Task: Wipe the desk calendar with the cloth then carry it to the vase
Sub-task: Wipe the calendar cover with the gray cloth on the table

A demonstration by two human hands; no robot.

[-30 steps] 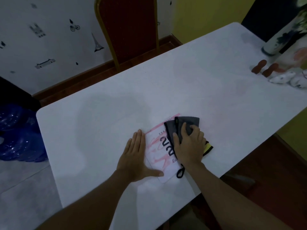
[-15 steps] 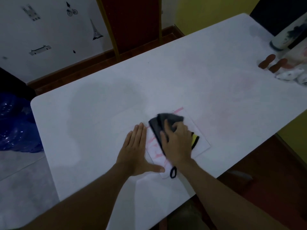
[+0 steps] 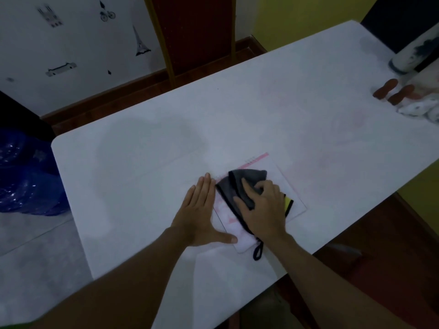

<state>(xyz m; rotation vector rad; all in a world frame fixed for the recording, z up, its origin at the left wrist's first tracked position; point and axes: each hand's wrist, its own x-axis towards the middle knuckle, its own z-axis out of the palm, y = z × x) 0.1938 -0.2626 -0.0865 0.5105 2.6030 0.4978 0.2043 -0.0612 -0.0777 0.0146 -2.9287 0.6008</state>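
Observation:
The desk calendar [image 3: 288, 187], white with pink print and a pink spiral edge, lies flat on the white table [image 3: 261, 115] near its front edge. A dark grey cloth [image 3: 240, 184] with black trim, a yellow patch and a hanging loop rests on the calendar. My right hand [image 3: 263, 210] presses down on the cloth, fingers curled into it. Fingers together, my left hand [image 3: 202, 212] lies flat on the table at the calendar's left edge, its thumb on the near corner. The vase [image 3: 413, 55], white with dark painting, stands at the far right corner.
Two small brown pieces [image 3: 384, 87] and a white patterned bundle [image 3: 420, 106] lie by the vase. A red chair [image 3: 192, 32] with a gold frame stands behind the table. A blue plastic bag [image 3: 23, 174] sits on the floor at left.
My right hand has slid the cloth leftward across the calendar, uncovering its right part and hiding the printed lettering. The left hand has stayed flat at the calendar's left edge.

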